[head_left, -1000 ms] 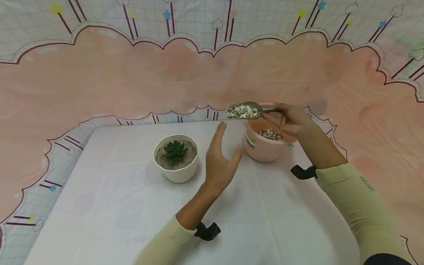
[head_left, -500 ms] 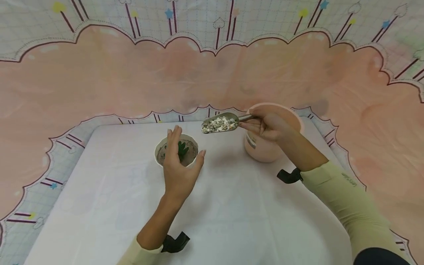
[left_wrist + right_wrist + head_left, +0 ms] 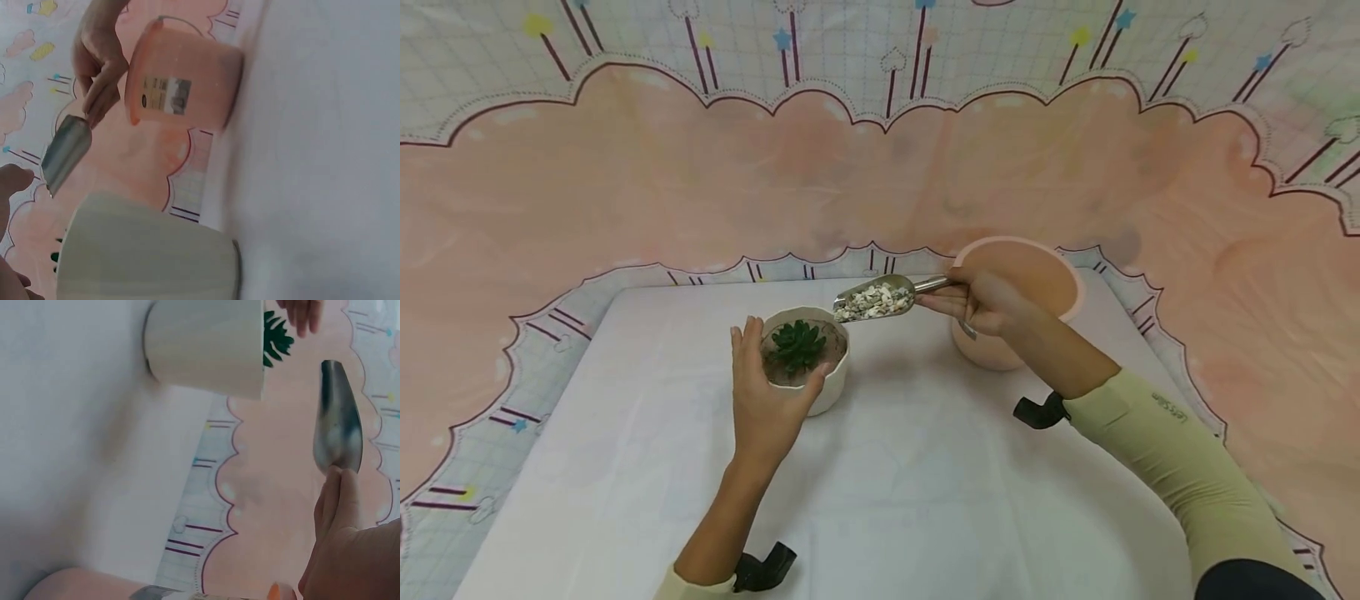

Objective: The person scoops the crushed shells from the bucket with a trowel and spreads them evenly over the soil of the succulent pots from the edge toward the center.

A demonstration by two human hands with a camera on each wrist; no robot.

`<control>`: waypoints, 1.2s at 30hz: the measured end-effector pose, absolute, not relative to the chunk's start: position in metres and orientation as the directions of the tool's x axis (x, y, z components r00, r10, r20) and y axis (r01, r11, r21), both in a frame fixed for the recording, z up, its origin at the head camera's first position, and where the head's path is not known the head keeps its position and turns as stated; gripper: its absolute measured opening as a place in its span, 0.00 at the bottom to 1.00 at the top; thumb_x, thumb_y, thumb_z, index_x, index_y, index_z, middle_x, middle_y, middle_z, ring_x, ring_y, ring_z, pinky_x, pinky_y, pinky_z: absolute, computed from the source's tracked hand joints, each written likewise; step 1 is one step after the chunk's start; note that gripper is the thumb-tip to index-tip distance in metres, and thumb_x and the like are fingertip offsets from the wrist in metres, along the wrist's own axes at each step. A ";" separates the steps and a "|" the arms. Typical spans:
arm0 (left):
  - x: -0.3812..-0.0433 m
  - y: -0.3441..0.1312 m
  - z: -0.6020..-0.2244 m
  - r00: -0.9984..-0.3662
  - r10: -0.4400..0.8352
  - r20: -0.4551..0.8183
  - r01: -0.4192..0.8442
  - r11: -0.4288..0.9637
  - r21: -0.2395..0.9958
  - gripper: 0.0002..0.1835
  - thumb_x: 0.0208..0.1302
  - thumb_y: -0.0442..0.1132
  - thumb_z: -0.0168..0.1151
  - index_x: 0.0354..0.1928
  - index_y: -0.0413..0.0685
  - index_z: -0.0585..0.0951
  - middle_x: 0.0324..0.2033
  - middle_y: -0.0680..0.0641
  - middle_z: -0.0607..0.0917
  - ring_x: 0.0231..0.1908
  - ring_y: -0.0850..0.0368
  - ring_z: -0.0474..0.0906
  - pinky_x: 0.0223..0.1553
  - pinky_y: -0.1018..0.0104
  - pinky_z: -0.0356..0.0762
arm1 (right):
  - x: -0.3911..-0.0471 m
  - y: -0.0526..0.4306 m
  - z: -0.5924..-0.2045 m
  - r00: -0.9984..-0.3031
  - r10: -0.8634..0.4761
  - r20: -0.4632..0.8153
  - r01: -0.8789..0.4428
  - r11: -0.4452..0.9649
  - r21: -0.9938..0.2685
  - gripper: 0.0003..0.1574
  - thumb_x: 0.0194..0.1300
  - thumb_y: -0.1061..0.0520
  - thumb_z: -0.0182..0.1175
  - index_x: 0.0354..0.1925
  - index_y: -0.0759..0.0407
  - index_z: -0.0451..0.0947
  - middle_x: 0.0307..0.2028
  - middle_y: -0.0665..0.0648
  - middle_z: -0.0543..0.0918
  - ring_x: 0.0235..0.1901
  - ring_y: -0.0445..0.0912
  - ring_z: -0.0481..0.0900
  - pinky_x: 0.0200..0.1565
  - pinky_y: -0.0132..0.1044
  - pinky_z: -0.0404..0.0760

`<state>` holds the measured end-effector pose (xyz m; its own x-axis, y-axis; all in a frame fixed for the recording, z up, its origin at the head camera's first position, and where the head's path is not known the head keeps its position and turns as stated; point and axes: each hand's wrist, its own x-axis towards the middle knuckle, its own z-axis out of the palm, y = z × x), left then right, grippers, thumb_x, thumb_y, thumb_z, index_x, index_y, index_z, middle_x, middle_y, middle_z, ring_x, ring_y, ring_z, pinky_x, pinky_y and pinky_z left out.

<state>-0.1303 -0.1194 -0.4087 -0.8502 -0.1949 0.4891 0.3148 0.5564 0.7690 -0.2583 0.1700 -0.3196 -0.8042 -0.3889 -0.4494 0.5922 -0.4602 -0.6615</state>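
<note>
My right hand (image 3: 996, 307) grips the handle of a small metal scoop (image 3: 337, 428), heaped with pale mixed gravel (image 3: 874, 302). In the head view, the scoop's tip overlaps the right rim of a white flowerpot (image 3: 829, 395). The right wrist view shows the scoop (image 3: 907, 287) raised higher than the pot's rim. A green succulent (image 3: 796, 345) grows in the middle of the pot, in greyish soil (image 3: 837, 352). My left hand (image 3: 766, 417) is spread at the pot's near left side, thumb and fingers apart and holding nothing; its fingers (image 3: 304, 315) appear above rim level.
Behind my right hand stands a pink bucket (image 3: 988, 350) with a label (image 3: 166, 95) and a wire handle (image 3: 181, 22). Pot and bucket share a white-covered table (image 3: 910, 500). A patterned cloth backdrop (image 3: 820, 183) hangs behind the table.
The gravel-filled scoop has travelled left and down from over the bucket to the pot's right rim. My left hand has moved left, passing across the pot to its near left side.
</note>
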 end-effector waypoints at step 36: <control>-0.135 -0.139 -0.428 -0.939 -0.205 0.274 0.103 0.594 0.798 0.67 0.53 0.48 0.86 0.81 0.29 0.49 0.79 0.29 0.53 0.81 0.33 0.38 0.75 0.32 0.49 | -0.254 0.145 -0.334 -0.893 -0.207 -0.400 0.448 -0.304 -0.841 0.19 0.87 0.56 0.44 0.48 0.72 0.74 0.32 0.68 0.89 0.31 0.53 0.92 0.46 0.39 0.86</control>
